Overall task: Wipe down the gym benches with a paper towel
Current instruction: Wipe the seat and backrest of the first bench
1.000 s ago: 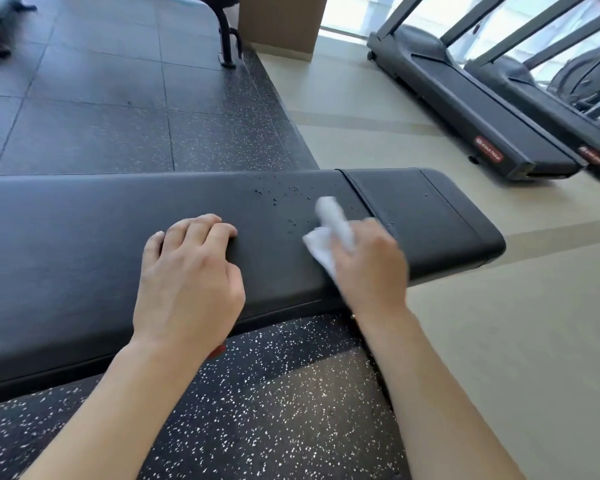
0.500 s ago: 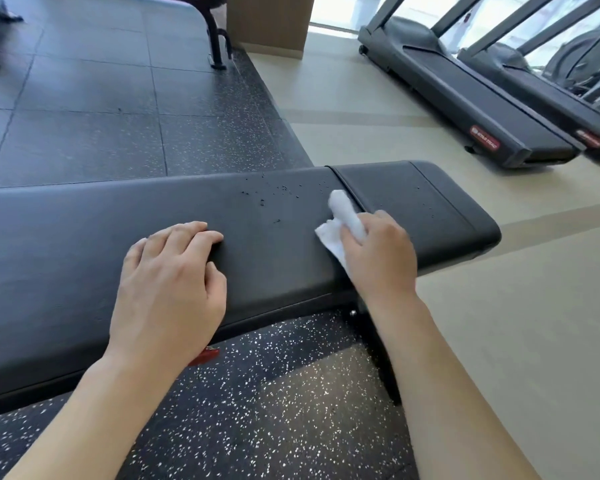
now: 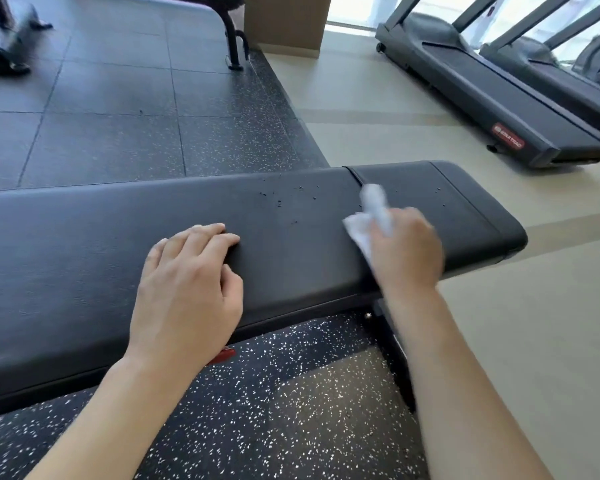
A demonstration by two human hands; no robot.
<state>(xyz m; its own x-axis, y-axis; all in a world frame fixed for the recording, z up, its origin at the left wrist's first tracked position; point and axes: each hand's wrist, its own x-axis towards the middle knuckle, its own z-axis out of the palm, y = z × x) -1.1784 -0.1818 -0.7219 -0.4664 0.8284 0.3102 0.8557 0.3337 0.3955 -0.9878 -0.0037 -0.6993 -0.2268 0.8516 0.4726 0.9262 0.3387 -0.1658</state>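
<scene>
Two bare forearms enter from the bottom edge, with no sleeve showing on either up to where the picture cuts them off. No watch, band or bracelet sits at either wrist, and no ring shows on the fingers that can be seen. The left grip (image 3: 187, 289) is sharp, its knuckles and short, unpainted nails plain to see. The right grip (image 3: 407, 251) is blurred, so its fingers and nails cannot be made out.
</scene>
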